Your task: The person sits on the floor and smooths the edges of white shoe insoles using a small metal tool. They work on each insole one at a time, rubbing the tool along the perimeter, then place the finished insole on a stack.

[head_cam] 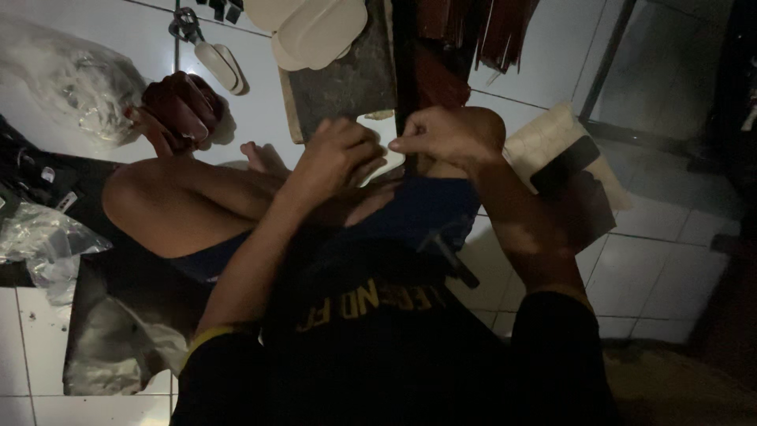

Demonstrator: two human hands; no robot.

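Over the lap, left hand (335, 154) and right hand (445, 136) pinching a pale sole piece (384, 142), wooden board (339, 79) edge just beyond, bare tile floor (654, 268) open to the right.

You're on the floor of a small home workshop, looks like sandal or shoe making. White tiled floor (654, 276), dim light. Far centre: stack of pale foam soles (315, 28) on a dark worn work board (339, 87). Far right of that: dark reddish strips (489, 31) of material. Left: crumpled clear plastic bags (71, 87) and black straps (31, 181). Right: pale patterned cushion (552, 134) on the tiles.
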